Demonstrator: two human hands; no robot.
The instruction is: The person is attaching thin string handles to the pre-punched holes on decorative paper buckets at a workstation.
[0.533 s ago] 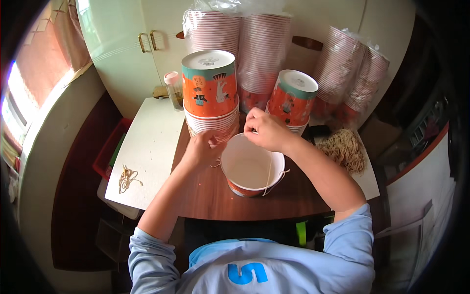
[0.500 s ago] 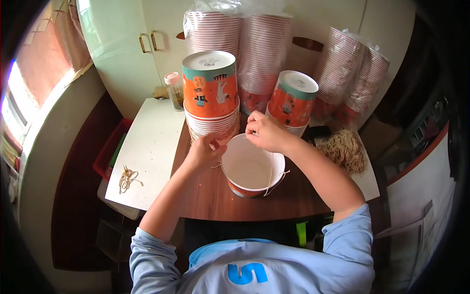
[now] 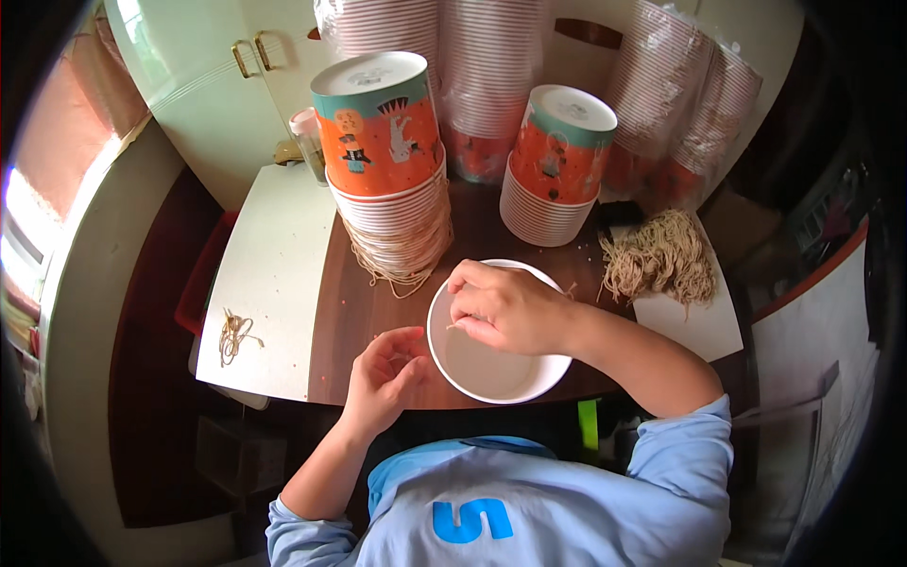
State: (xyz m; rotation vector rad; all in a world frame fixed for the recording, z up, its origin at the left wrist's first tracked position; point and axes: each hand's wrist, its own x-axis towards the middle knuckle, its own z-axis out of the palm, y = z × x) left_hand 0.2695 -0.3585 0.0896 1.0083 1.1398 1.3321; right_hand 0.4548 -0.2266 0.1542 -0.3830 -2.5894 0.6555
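Note:
A white-lined paper bucket (image 3: 491,373) stands near the table's front edge, its mouth facing up. Over its opening, my right hand (image 3: 515,310) is closed in a pinch, and a short end of beige string (image 3: 453,327) pokes out by the fingertips. The rest of that string is hidden behind the hand. A small bit of cord (image 3: 570,291) shows at the bucket's right rim. Just left of the bucket, my left hand (image 3: 383,378) has its fingers loosely curved and the thumb apart, with nothing visible in it.
Behind stand a tall upturned stack of orange buckets (image 3: 373,142) with strings draped round it and a smaller stack (image 3: 557,161). Wrapped bucket stacks (image 3: 491,85) fill the back. A string bundle (image 3: 661,260) lies right, a few loose strings (image 3: 236,335) left.
The bucket has come nearer to me and turned. My left hand has left its rim and drawn back; my right hand has moved down over the opening. The head view has shifted.

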